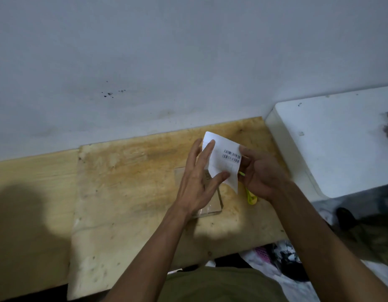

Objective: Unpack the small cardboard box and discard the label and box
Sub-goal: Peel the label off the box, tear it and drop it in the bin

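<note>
The label (221, 160) is up in the air between both hands, left hand (197, 184) on its left edge, right hand (259, 173) on its right. Right under them the cardboard box (210, 205) sits on the wooden board (127, 171), which backs onto the wall (167, 62). Some small tool (252, 198) lies just right of the box, and a slab (332, 140) sits off to the board's right.

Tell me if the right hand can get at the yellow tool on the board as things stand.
Probably not at once. The right hand pinches the white label with the left hand, so its fingers are occupied. The yellow tool lies just beneath it on the board, unobstructed.
</note>
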Motion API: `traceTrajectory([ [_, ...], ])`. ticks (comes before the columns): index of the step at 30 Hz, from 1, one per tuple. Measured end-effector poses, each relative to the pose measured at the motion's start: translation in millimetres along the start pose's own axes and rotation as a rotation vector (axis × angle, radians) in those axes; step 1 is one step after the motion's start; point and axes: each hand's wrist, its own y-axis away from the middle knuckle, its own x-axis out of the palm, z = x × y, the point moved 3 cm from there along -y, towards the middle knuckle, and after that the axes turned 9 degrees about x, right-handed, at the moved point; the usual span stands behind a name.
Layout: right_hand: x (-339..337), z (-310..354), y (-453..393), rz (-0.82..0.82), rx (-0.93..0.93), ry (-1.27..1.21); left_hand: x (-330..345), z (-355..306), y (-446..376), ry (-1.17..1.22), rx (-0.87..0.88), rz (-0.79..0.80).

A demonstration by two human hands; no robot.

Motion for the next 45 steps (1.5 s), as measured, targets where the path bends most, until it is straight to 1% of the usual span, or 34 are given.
traceTrajectory([
  [2,-3,-4,5,-0.022,-0.009,-0.032,1,-4,-2,0.027,0.020,0.012],
  [4,-6,-5,10,-0.065,-0.040,-0.054,2,-8,-4,0.039,0.048,-0.011],
  [9,-19,-3,25,-0.239,-0.165,-0.071,11,-14,-5,-0.006,0.076,-0.016],
  [12,-27,-1,34,-0.358,-0.235,0.000,17,-21,-6,0.008,0.098,-0.008],
  [15,-38,-1,42,-0.534,-0.355,0.250,22,-26,-6,-0.009,0.124,-0.023],
  [18,-47,5,57,-0.701,-0.594,0.651,26,-30,-9,-0.032,0.124,-0.004],
  [19,-48,8,63,-0.712,-0.699,0.822,27,-33,-11,-0.041,0.123,0.009],
  [20,-49,10,67,-0.685,-0.785,0.979,29,-37,-12,-0.044,0.121,0.026],
  [22,-54,10,74,-0.592,-0.844,1.190,35,-43,-14,-0.045,0.128,0.067],
  [24,-64,8,81,-0.568,-0.863,1.286,45,-52,-15,-0.050,0.147,0.117],
  [26,-77,6,92,-0.590,-0.906,1.325,57,-63,-13,-0.070,0.186,0.154],
  [30,-110,1,116,-0.636,-0.928,1.323,78,-95,-3,-0.089,0.228,0.212],
  [33,-133,-4,137,-0.651,-0.917,1.305,94,-117,7,-0.154,0.327,0.227],
  [35,-146,-7,149,-0.638,-0.912,1.320,103,-129,15,-0.201,0.325,0.205],
  [37,-159,-11,158,-0.622,-0.852,1.301,109,-139,23,-0.237,0.296,0.186],
  [39,-170,-17,166,-0.588,-0.799,1.210,115,-151,32,-0.235,0.260,0.172],
  [40,-174,-21,170,-0.572,-0.801,1.137,118,-157,35,-0.208,0.232,0.163],
  [43,-187,-31,188,-0.560,-0.824,0.838,123,-174,46,-0.071,0.136,0.129],
  [45,-191,-39,198,-0.541,-0.825,0.682,129,-187,53,0.028,0.069,0.113],
])
